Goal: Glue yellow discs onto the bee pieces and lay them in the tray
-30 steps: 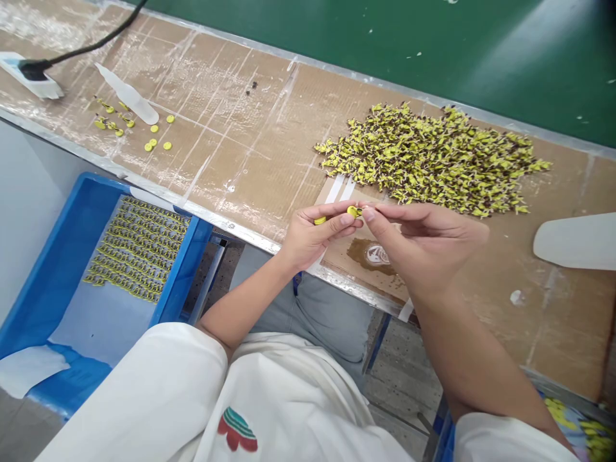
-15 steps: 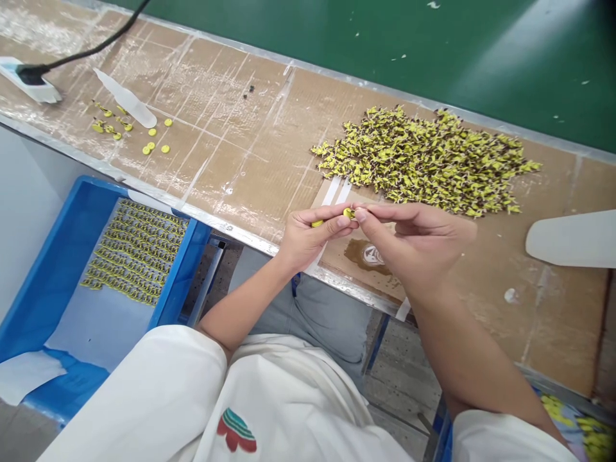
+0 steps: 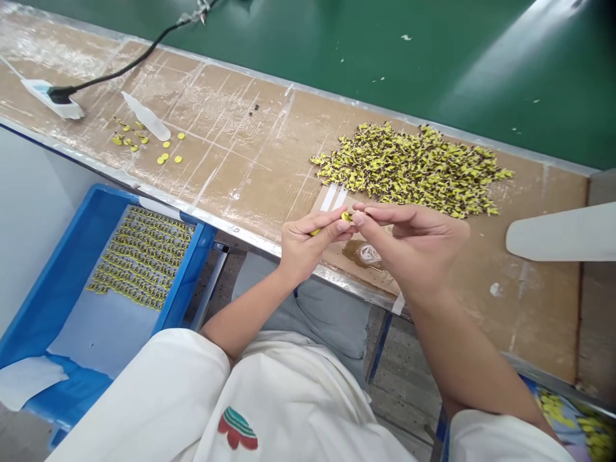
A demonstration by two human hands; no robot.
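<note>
Above the front edge of the bench, my two hands meet at the fingertips. A small round yellow piece (image 3: 345, 217) is pinched between the thumb and forefinger of my left hand (image 3: 304, 249); a second yellow piece (image 3: 314, 231) shows partly tucked in its palm. My right hand (image 3: 421, 247) is closed in a pinch right against the first piece, on a tiny dark-tipped part mostly hidden by the fingers. Just behind the hands lies a big heap of small yellow and dark brown pieces (image 3: 409, 170). Beneath them is a wet brown patch (image 3: 356, 252) on cardboard.
On the left, a white pointed bottle (image 3: 147, 119) lies near loose yellow discs (image 3: 178, 159) and a power strip (image 3: 52, 99) with a black cable. A blue bin (image 3: 45, 282) below holds rows of yellow pieces (image 3: 144, 256). A white container (image 3: 563, 232) juts in from the right.
The view has shifted slightly, so the bench things at left appear further right and lower. Both hands keep their pinch at nearly the same spot, with fingertips slightly shifted.
</note>
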